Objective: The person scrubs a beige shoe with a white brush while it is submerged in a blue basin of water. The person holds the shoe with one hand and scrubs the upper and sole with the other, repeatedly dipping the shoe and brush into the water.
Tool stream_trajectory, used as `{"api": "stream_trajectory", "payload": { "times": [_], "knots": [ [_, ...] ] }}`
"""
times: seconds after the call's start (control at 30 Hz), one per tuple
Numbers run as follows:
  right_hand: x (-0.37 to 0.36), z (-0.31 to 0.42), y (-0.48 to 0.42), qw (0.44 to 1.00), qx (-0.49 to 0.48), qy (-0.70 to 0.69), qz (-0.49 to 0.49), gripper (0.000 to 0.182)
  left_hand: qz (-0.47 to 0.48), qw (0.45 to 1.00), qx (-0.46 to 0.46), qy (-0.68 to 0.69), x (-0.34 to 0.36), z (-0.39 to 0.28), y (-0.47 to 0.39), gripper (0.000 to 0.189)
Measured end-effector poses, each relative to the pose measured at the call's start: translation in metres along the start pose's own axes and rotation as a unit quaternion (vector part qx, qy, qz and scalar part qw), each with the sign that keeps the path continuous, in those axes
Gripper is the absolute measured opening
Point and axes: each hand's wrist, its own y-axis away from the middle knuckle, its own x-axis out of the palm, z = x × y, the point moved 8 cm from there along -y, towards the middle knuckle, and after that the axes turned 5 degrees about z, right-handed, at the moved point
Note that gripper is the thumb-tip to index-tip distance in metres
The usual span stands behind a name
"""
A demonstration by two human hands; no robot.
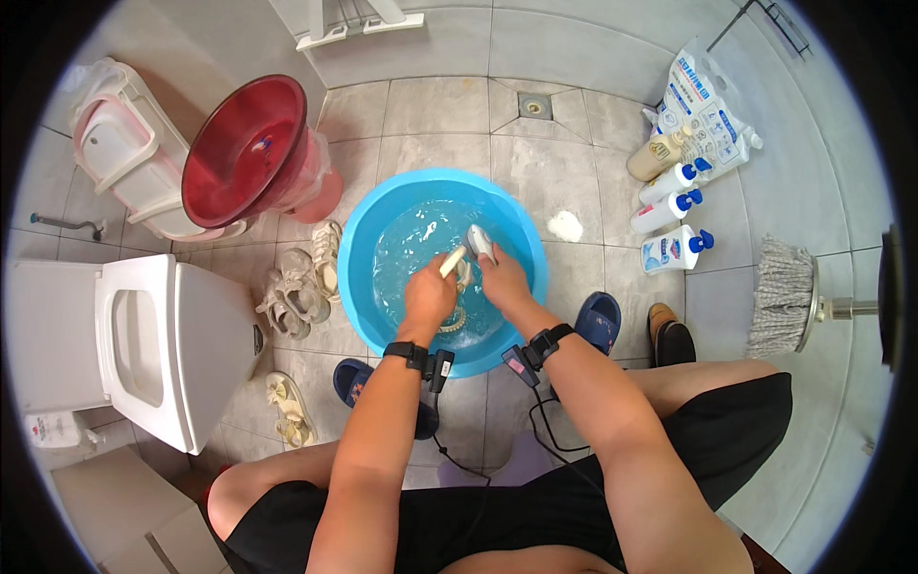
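Observation:
A light blue plastic basin (351, 237) of water stands on the tiled floor before me. Over the water, my left hand (429, 294) grips a cream-coloured sandal (453, 261), whose sole shows edge-on. Part of it, with a beaded-looking strap, reaches down towards the water, and my fingers hide much of the rest. Close beside it, my right hand (506, 281) is closed around a grey-and-white scrubbing brush (480, 239). The brush's bristle side is turned towards the sandal and cannot be made out clearly.
Left of the basin are several pale shoes (305, 290) and a cream sandal with a bow (290, 409). A dark red basin (244, 151) leans behind them, near a white toilet (179, 351). Pump bottles (663, 213), white powder (565, 226) and a mop (782, 298) are at right.

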Motion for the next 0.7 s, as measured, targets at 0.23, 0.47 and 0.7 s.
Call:
{"api": "stream_trajectory", "payload": {
  "times": [0.23, 0.47, 0.7],
  "knots": [
    [-0.018, 0.083, 0.037, 0.983, -0.106, 0.133, 0.066, 0.063, 0.029, 0.983, -0.118, -0.134, 0.006, 0.005, -0.029, 0.036],
    [0.010, 0.037, -0.017, 0.972, -0.009, 0.223, 0.074, 0.056, 0.094, 0.985, -0.088, -0.114, 0.043, 0.034, -0.052, 0.038],
    [0.016, 0.024, -0.045, 0.985, 0.100, -0.024, 0.141, 0.054, 0.033, 0.989, -0.100, -0.099, 0.061, 0.040, -0.062, 0.036]
  ]
}}
